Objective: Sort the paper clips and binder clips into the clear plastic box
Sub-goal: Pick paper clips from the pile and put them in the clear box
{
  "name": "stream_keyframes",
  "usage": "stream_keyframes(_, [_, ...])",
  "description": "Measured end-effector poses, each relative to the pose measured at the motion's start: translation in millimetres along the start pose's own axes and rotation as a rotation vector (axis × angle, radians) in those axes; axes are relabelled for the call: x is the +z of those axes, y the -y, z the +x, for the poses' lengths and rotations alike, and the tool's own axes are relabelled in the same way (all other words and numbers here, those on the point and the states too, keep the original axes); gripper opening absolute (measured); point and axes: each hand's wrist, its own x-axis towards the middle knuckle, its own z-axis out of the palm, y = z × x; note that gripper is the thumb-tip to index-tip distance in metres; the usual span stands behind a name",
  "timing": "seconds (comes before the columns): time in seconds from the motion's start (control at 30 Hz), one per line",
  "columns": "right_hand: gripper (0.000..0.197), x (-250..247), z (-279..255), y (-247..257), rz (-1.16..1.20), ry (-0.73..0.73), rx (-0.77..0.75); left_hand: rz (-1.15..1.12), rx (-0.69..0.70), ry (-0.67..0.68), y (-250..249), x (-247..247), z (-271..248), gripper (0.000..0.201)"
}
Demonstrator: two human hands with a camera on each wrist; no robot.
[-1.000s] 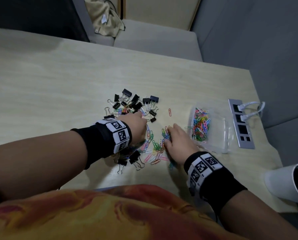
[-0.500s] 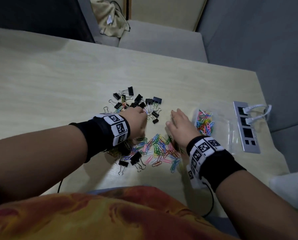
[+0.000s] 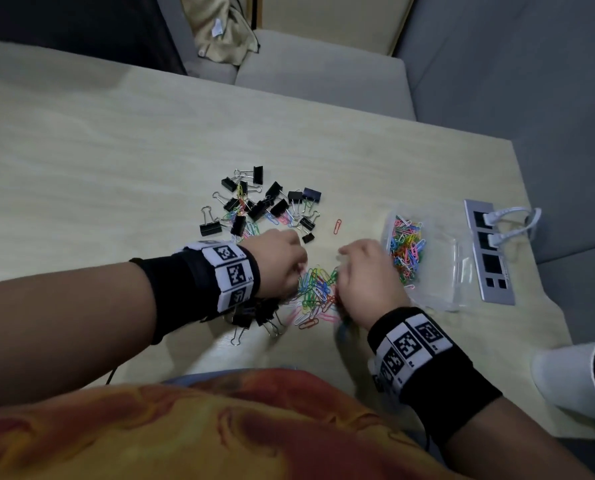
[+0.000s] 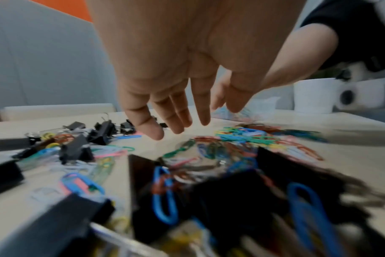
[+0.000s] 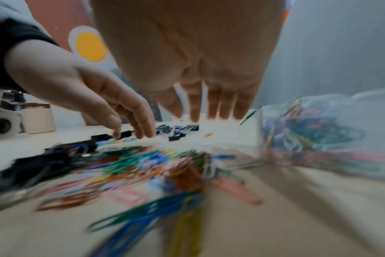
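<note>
Since half a second ago both hands moved nearer: left hand (image 3: pixel 282 261) and right hand (image 3: pixel 365 271), fingers loose, grasping nothing, flank loose paper clips (image 3: pixel 318 289); box (image 3: pixel 458 268) at 3 o'clock part-filled; binder clips (image 3: pixel 264 202) at 12 unsorted

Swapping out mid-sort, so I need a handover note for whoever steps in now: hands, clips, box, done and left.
Left hand: fingers straight, holding nothing, over the table by the loose paper clips.
Right hand: fingers straight, empty, between that pile and the clear plastic box.
Done: a heap of coloured paper clips lies in the box's left part.
Left: the loose pile between the hands, one red paper clip lying apart, and all the binder clips, both the far cluster and those under the left wrist. No binder clips show in the box.
</note>
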Motion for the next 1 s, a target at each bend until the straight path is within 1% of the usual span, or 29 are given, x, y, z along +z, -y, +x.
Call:
stream_keyframes(0.03, [0.035,-4,2,-4,-0.033,-0.102,0.064,-0.009,-0.050,-0.030,3,-5,3,0.038])
stream_keyframes(0.07, [0.037,-8,4,-9,-0.064,-0.153,0.140,-0.006,-0.105,-0.059,7,-10,7,0.038])
stream_keyframes(0.1, [0.038,-11,6,-14,-0.089,-0.154,0.209,0.008,-0.157,-0.079,10,-15,10,0.038])
stream_keyframes(0.13, [0.038,-13,9,-19,-0.108,-0.125,0.253,0.026,-0.203,-0.086,12,-19,12,0.040])
stream_keyframes(0.2, [0.030,-15,12,-30,-0.095,-0.057,0.268,0.062,-0.261,-0.055,14,-23,14,0.042])
stream_keyframes(0.3, [0.023,-17,14,-40,0.008,-0.035,0.278,0.112,-0.251,-0.007,10,-19,12,0.042])
stream_keyframes(0.4, [0.022,-24,16,-42,0.096,-0.118,0.343,0.149,-0.193,0.009,6,-10,4,0.041])
stream_keyframes(0.43, [0.023,-26,17,-41,0.085,-0.153,0.375,0.161,-0.165,0.003,4,-7,1,0.040])
stream_keyframes(0.5, [0.027,-29,20,-39,-0.011,-0.205,0.418,0.185,-0.107,-0.016,2,-2,-5,0.039])
stream_keyframes(0.53, [0.029,-30,21,-37,-0.068,-0.230,0.407,0.197,-0.082,-0.025,1,-1,-6,0.039])
stream_keyframes(0.57, [0.031,-30,22,-34,-0.106,-0.250,0.363,0.202,-0.069,-0.036,1,0,-7,0.039])
stream_keyframes(0.6, [0.034,-29,24,-31,-0.121,-0.250,0.289,0.194,-0.070,-0.048,2,-1,-8,0.038])
stream_keyframes(0.67, [0.039,-25,30,-19,-0.119,-0.163,0.097,0.170,-0.087,-0.068,6,-5,-6,0.037])
stream_keyframes(0.73, [0.046,-17,38,-5,-0.091,0.001,-0.046,0.172,-0.091,-0.046,11,-10,-2,0.039])
stream_keyframes(0.8, [0.057,-7,47,4,-0.085,0.178,-0.084,0.191,-0.080,0.012,14,-14,5,0.043])
stream_keyframes(0.87, [0.063,0,51,8,-0.116,0.296,-0.076,0.203,-0.073,0.055,17,-16,11,0.043])
stream_keyframes(0.93, [0.056,3,47,9,-0.144,0.301,-0.077,0.180,-0.063,0.033,20,-17,17,0.038])
stream_keyframes(1.0, [0.048,7,36,10,-0.175,0.249,-0.091,0.141,-0.076,-0.020,24,-18,20,0.038])
